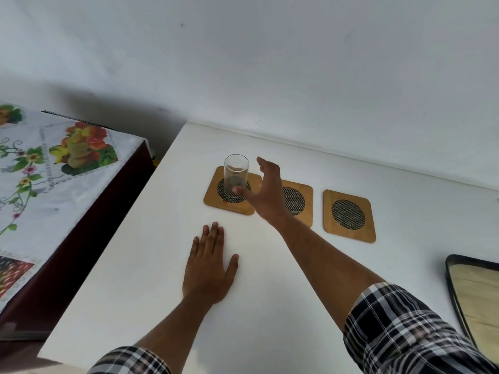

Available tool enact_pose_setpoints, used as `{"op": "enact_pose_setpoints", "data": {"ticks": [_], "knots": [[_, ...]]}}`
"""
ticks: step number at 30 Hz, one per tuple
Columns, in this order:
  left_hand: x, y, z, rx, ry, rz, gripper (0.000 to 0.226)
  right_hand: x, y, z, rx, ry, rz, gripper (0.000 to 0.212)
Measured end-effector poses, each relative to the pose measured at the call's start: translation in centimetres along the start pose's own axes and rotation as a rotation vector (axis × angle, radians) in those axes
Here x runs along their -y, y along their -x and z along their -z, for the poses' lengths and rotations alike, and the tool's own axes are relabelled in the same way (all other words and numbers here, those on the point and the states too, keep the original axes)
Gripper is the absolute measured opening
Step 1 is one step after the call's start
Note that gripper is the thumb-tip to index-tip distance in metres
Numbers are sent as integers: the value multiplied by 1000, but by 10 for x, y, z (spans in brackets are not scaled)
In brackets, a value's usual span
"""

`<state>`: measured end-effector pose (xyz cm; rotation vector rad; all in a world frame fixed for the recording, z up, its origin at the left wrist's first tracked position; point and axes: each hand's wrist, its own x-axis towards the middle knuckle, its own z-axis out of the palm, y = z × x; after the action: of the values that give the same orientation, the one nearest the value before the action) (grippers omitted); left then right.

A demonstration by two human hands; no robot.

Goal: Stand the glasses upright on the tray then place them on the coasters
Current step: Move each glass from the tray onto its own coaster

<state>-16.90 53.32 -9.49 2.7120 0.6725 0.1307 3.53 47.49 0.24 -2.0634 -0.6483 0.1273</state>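
A clear glass (235,172) stands upright on the left wooden coaster (216,197), over its dark mesh circle. My right hand (266,191) hovers just right of the glass with fingers spread, the thumb close to its base, holding nothing. It covers part of the middle coaster (299,201). The right coaster (349,215) is bare. My left hand (209,265) lies flat, palm down, on the white table in front of the coasters. Only a corner of the dark-rimmed tray (453,290) shows at the right edge; other glasses are out of view.
The white table (140,265) meets a white wall behind the coasters. To the left stands a lower piece of furniture under a fruit-print cloth (54,171), with a dark gap between it and the table edge.
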Motion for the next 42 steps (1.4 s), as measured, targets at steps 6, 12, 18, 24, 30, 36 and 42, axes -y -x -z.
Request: {"op": "enact_pose_setpoints", "data": {"ticks": [6,12,18,24,30,36,42], "knots": [[3,-1,0,4,-12,-21,78,-10,40,32,-32,38,-22,96],[-6,6,-2,63,-24,-1,80,-30,91,81,-68,41,-47,84],[-75,34,-12,67,16,-78,78,-65,145,143,-102,43,-66,80],[-174,53,-40,105,48,-204,78,-110,194,232,-203,77,-111,78],[-258,71,-72,151,66,-298,77,-147,233,313,-333,108,-136,66],[-312,86,-107,181,41,-365,89,-185,266,393,-475,267,-129,63],[-317,93,-122,156,-44,-400,84,-230,283,470,-544,481,-189,66]]}}
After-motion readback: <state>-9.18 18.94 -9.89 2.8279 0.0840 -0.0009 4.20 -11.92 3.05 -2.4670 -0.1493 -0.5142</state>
